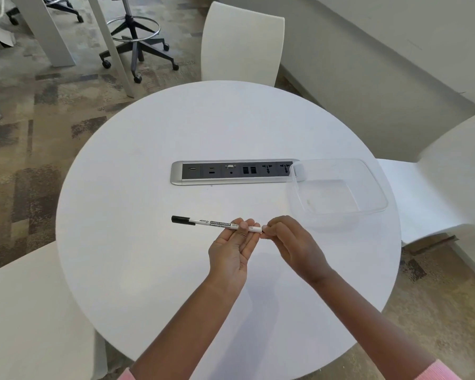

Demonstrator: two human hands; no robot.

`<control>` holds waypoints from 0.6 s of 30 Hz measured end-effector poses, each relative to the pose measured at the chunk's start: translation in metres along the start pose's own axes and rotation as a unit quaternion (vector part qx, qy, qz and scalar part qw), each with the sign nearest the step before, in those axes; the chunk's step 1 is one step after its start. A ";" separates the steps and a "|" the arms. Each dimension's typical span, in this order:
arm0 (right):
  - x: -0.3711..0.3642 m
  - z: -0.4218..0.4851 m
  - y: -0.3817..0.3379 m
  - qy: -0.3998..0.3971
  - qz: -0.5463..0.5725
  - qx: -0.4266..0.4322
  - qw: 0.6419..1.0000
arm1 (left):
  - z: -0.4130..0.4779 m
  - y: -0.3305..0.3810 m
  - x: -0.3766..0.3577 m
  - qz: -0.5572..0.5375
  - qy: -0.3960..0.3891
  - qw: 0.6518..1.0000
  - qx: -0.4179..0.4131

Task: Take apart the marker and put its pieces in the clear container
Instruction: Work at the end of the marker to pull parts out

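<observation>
I see the whiteboard marker (217, 224) held level above the round white table (148, 270), its black cap (181, 219) still on and pointing left. My view has the left hand (232, 250) palm up, fingers curled lightly under and around the barrel. The right hand (288, 242) pinches the marker's white rear end between thumb and fingertips. The clear container (379, 187) sits on the table just beyond the right hand, toward the right edge. Its near-left corner overlaps the end of the recessed socket strip (231, 172) set in the tabletop. White chairs stand at the far side (242, 42), the right (450, 174) and the near left (25, 311). A wheeled stool (137, 37) stands on the carpet beyond.
</observation>
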State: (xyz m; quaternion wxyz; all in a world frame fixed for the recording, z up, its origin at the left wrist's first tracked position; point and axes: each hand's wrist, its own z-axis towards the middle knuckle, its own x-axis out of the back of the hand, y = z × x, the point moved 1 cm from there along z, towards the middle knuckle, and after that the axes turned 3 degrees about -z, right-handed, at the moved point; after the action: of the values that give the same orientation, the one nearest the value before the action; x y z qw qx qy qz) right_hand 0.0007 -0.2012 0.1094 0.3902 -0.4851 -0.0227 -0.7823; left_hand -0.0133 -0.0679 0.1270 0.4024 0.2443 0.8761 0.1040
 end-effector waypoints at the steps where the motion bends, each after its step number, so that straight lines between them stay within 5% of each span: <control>1: 0.001 0.000 -0.003 -0.008 0.043 -0.061 0.997 | 0.000 0.000 0.001 0.005 0.000 1.000 -0.003; 3: 0.001 0.003 -0.010 -0.019 0.218 -0.252 0.943 | 0.001 0.001 0.003 0.013 0.001 1.000 -0.013; 5: 0.001 0.004 -0.017 -0.016 0.425 -0.423 0.800 | 0.001 0.002 0.003 0.022 0.001 0.999 -0.025; 7: -0.001 0.003 -0.020 -0.019 0.546 -0.522 0.655 | 0.001 0.001 0.004 0.037 -0.003 0.999 -0.036; 9: -0.001 0.001 -0.022 -0.036 0.575 -0.560 0.596 | 0.000 0.000 0.004 0.053 -0.008 0.998 -0.045; 13: 0.001 0.002 -0.024 -0.027 0.575 -0.553 0.602 | -0.003 -0.004 0.005 0.069 -0.006 0.996 -0.056; 18: -0.002 0.002 -0.027 0.015 0.433 -0.474 0.766 | -0.005 -0.004 0.002 0.046 -0.011 0.998 -0.041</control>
State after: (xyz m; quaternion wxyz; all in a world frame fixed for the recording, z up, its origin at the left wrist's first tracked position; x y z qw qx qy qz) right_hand -0.0147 -0.1804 0.1182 0.4079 -0.5550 0.5695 -0.4487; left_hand -0.0192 -0.0708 0.1271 0.4163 0.2691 0.8544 0.1558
